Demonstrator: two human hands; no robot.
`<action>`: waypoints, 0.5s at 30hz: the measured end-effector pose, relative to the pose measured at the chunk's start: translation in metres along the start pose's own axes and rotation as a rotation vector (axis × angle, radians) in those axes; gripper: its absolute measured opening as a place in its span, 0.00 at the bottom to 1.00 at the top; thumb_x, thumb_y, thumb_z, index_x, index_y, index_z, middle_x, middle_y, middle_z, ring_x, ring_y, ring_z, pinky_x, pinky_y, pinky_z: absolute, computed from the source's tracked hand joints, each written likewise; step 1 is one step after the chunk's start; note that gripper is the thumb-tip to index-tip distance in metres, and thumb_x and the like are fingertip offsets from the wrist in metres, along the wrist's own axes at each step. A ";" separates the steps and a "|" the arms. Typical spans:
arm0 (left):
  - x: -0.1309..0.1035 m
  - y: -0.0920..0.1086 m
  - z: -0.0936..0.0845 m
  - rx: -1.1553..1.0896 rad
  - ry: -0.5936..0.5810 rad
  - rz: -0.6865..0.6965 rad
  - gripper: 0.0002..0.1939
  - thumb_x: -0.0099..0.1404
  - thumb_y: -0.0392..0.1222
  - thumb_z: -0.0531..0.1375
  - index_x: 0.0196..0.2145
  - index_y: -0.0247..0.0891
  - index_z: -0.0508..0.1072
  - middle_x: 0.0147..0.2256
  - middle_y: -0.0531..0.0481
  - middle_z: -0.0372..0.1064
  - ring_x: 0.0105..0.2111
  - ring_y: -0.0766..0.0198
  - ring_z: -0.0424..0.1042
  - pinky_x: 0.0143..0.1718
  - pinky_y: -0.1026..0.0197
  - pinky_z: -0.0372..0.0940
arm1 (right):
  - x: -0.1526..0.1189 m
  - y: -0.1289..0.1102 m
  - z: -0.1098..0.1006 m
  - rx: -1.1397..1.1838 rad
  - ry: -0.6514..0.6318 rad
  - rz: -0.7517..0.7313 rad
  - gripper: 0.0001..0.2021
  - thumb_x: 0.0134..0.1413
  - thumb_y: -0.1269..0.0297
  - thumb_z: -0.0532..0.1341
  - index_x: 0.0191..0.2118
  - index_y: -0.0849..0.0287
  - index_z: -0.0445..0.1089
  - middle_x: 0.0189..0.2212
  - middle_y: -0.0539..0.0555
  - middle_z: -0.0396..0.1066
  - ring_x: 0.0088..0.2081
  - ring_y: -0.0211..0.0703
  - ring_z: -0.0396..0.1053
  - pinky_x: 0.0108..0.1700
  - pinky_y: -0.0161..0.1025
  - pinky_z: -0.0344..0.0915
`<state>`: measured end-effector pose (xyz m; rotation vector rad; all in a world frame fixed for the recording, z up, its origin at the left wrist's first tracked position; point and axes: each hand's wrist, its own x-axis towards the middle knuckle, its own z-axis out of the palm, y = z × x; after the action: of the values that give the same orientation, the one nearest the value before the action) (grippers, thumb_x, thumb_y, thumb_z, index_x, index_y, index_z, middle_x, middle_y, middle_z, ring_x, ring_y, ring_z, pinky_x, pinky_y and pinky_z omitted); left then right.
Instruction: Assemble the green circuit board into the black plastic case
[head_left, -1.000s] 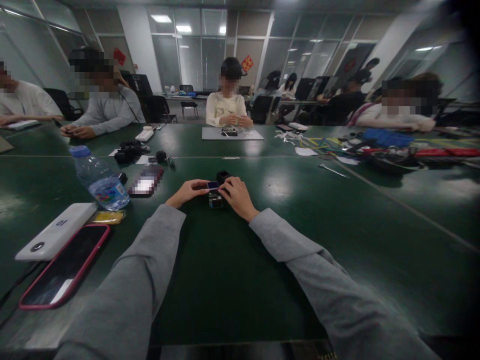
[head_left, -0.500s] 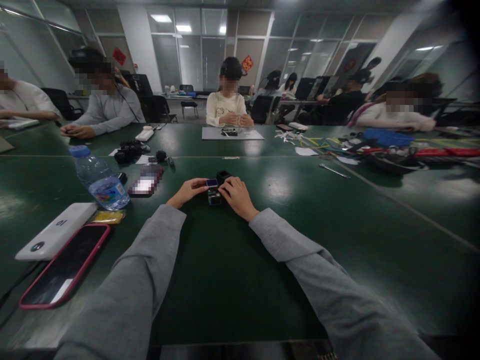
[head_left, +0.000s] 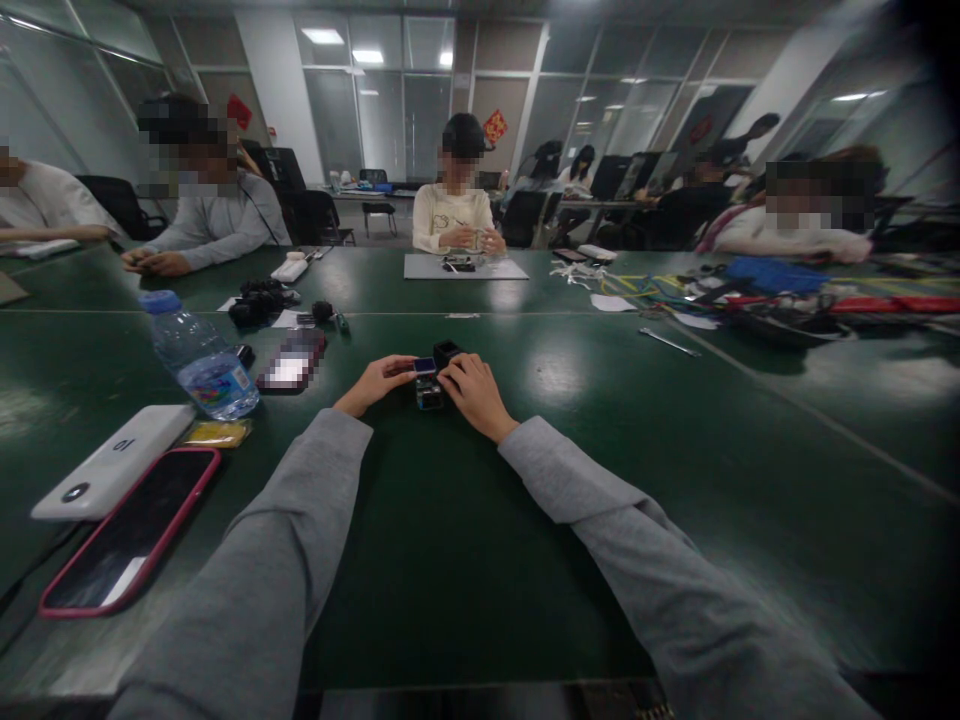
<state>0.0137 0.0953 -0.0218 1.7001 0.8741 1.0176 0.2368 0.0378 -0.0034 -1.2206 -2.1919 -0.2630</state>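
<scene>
The small device [head_left: 429, 392] between the two hands was too small to identify, and the right hand [head_left: 474, 392] covered its right side. The black block [head_left: 447, 351] just beyond was half hidden by the fingers. The phone [head_left: 291, 362] on the near left was pixelated. The gray sleeves [head_left: 247, 600] were cut off by the bottom edge. The faces of the seated people [head_left: 456, 205] at the far side were blurred.

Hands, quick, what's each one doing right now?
Left hand: fingertips pinched on the small blue-topped device.
Right hand: curled against the same device; actual grip cannot be told.
</scene>
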 end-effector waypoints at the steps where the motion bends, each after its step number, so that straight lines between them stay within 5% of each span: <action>1: 0.000 0.000 0.000 0.002 0.000 0.002 0.24 0.56 0.45 0.64 0.49 0.35 0.69 0.50 0.40 0.69 0.50 0.58 0.69 0.56 0.48 0.59 | 0.000 0.000 0.000 0.000 0.001 -0.001 0.12 0.65 0.59 0.50 0.41 0.56 0.68 0.43 0.57 0.64 0.46 0.48 0.58 0.43 0.44 0.56; 15: -0.002 0.005 0.001 -0.021 0.000 0.014 0.24 0.56 0.44 0.64 0.50 0.36 0.69 0.50 0.41 0.69 0.50 0.57 0.69 0.57 0.47 0.58 | 0.000 -0.002 -0.001 0.016 0.004 0.003 0.12 0.66 0.60 0.49 0.45 0.55 0.67 0.43 0.56 0.64 0.46 0.48 0.58 0.44 0.44 0.56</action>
<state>0.0142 0.0914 -0.0178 1.6909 0.8499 1.0326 0.2357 0.0362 -0.0026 -1.2134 -2.1851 -0.2459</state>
